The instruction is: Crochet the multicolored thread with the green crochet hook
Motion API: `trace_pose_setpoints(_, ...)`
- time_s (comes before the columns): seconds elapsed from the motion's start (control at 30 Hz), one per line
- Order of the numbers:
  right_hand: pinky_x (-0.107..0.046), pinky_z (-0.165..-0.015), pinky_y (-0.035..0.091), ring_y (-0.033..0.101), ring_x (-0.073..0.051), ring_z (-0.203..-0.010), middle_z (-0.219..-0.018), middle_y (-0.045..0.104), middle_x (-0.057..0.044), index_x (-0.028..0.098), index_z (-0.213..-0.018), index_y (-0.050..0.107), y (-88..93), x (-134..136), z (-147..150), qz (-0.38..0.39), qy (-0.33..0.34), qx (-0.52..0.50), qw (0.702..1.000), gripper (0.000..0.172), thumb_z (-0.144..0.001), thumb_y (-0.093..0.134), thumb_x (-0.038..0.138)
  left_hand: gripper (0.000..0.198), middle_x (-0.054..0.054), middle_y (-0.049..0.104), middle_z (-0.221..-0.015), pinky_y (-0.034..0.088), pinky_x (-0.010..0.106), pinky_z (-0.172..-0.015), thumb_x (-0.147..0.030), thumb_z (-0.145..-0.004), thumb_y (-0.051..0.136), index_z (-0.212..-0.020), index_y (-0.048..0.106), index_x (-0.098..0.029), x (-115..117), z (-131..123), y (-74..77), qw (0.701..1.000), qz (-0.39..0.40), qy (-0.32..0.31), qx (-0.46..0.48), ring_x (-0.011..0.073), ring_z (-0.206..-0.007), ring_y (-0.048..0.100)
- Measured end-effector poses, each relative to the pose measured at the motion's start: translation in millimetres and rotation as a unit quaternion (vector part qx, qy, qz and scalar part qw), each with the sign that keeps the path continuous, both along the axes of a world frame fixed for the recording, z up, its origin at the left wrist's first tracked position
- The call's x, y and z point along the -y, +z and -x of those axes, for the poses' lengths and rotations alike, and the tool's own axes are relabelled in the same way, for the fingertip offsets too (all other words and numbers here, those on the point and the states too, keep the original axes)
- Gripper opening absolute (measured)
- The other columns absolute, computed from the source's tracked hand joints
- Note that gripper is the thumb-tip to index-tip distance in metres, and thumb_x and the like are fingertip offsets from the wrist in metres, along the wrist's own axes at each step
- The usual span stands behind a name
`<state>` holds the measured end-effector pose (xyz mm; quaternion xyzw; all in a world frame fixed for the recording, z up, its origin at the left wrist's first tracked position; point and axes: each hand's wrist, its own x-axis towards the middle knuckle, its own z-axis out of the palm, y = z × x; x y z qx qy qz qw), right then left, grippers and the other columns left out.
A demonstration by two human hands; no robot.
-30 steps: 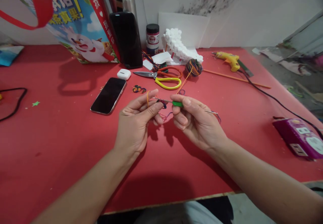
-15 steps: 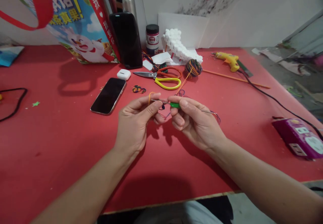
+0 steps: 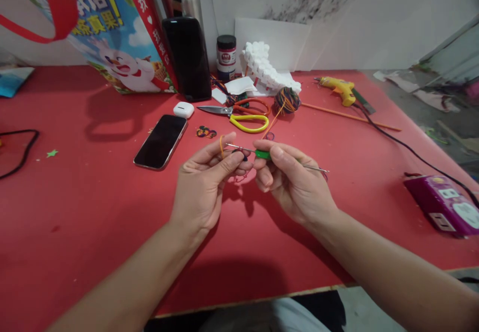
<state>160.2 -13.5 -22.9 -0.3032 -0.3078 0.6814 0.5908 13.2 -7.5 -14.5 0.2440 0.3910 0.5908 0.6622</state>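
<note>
My right hand is closed on a crochet hook by its green grip; the metal tip points left and the other metal end sticks out on the right. Between thumb and fingers, my left hand pinches a small dark piece of crocheted yarn. A strand of orange yarn loops round its raised index finger. The hook's tip lies just above the left thumb, close to that strand, with some yarn on its shaft. Beyond the hands sits a multicoloured yarn ball, with an orange strand running from it towards my hands.
Scissors, a small coil of yarn, a phone and a white earbud case lie on the red table. At the right are a yellow glue gun with its cord and a purple power strip.
The hook's tip has risen a little above the left thumb, and the hook has shifted slightly right. The dark crocheted piece shows more between the left fingers.
</note>
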Motion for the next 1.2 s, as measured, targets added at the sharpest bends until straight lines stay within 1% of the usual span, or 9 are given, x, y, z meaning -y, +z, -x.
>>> trace_pose_setpoints(0.17,-0.02,-0.05,0.057,0.066,-0.008,-0.053,-0.076,0.08,-0.002,0.021,-0.098,0.087,-1.4,2.2,-2.9,-0.02,-0.016,0.025,0.999,0.016,-0.088,0.085,0.033,0.03,-0.002,0.08,-0.073,0.06,0.021,-0.064,-0.01,-0.067,0.092,-0.093,0.085,-0.024,0.0,-1.8,-0.7,1.0,-0.003,0.01,-0.014,0.012,-0.063,0.076)
trace_pose_setpoints(0.27,-0.024,-0.052,0.058,0.068,-0.01,-0.052,-0.078,0.081,-0.002,0.023,-0.099,0.087,-1.9,5.4,-7.1,-0.055,-0.042,0.098,0.993,0.015,-0.093,0.08,0.036,0.03,-0.003,0.079,-0.072,0.059,0.021,-0.065,-0.011,-0.067,0.093,-0.092,0.085,-0.024,1.0,-2.7,-1.7,0.998,-0.028,0.027,-0.039,0.0121,-0.064,0.076)
trace_pose_setpoints(0.37,-0.029,-0.055,0.06,0.068,-0.012,-0.051,-0.078,0.08,-0.002,0.025,-0.102,0.086,-0.9,9.0,-10.0,-0.108,-0.077,0.204,0.97,0.017,-0.097,0.076,0.038,0.03,-0.003,0.078,-0.071,0.06,0.022,-0.067,-0.012,-0.067,0.093,-0.094,0.086,-0.025,2.4,-3.8,-2.8,0.997,-0.042,0.034,-0.063,0.0123,-0.065,0.076)
trace_pose_setpoints(0.47,-0.032,-0.061,0.062,0.066,-0.012,-0.052,-0.079,0.08,-0.001,0.026,-0.105,0.086,-0.2,12.6,-9.1,-0.188,-0.121,0.326,0.919,0.017,-0.1,0.071,0.032,0.032,-0.003,0.077,-0.071,0.06,0.022,-0.07,-0.014,-0.069,0.093,-0.098,0.086,-0.026,3.4,-5.9,-3.9,0.995,-0.044,0.034,-0.079,0.0108,-0.066,0.074)
trace_pose_setpoints(0.57,-0.034,-0.072,0.064,0.072,-0.016,-0.068,-0.088,0.081,-0.003,0.028,-0.114,0.084,-2.5,16.0,-5.7,-0.287,-0.153,0.426,0.844,0.021,-0.102,0.067,0.024,0.035,-0.005,0.073,-0.069,0.06,0.022,-0.073,-0.016,-0.066,0.095,-0.099,0.086,-0.026,4.3,-8.1,-4.4,0.997,-0.031,0.034,-0.066,0.009,-0.065,0.071)
trace_pose_setpoints(0.67,-0.032,-0.077,0.064,0.075,-0.019,-0.084,-0.098,0.081,-0.007,0.027,-0.125,0.08,-7.2,18.0,-3.7,-0.371,-0.178,0.457,0.789,0.029,-0.102,0.066,0.018,0.038,-0.006,0.071,-0.069,0.06,0.021,-0.073,-0.017,-0.062,0.098,-0.098,0.087,-0.026,5.0,-9.4,-3.8,0.999,-0.009,0.033,-0.029,0.0078,-0.066,0.069)
trace_pose_setpoints(0.77,-0.033,-0.079,0.064,0.074,-0.019,-0.089,-0.102,0.078,-0.008,0.027,-0.136,0.073,-10.7,18.3,-4.7,-0.42,-0.183,0.466,0.757,0.036,-0.102,0.064,0.016,0.036,-0.006,0.072,-0.069,0.059,0.019,-0.071,-0.016,-0.063,0.097,-0.096,0.087,-0.028,5.0,-8.8,-2.7,1.0,-0.006,0.024,0.002,0.0069,-0.065,0.067)
trace_pose_setpoints(1.03,-0.029,-0.083,0.063,0.071,-0.016,-0.09,-0.101,0.073,-0.009,0.019,-0.137,0.071,-11.5,17.8,-6.5,-0.457,-0.168,0.472,0.735,0.037,-0.101,0.067,0.012,0.033,-0.005,0.072,-0.069,0.057,0.02,-0.067,-0.015,-0.065,0.095,-0.094,0.085,-0.026,1.8,-2.9,-2.9,1.0,-0.016,0.009,0.002,0.0081,-0.063,0.065)
trace_pose_setpoints(1.2,-0.031,-0.081,0.064,0.073,-0.018,-0.09,-0.102,0.074,-0.007,0.026,-0.142,0.068,-12.3,17.9,-7.0,-0.459,-0.172,0.491,0.72,0.041,-0.102,0.065,0.015,0.031,-0.003,0.075,-0.07,0.058,0.021,-0.068,-0.016,-0.063,0.096,-0.091,0.084,-0.024,0.8,-2.8,-1.5,1.0,0.004,-0.004,0.02,0.0095,-0.065,0.069)
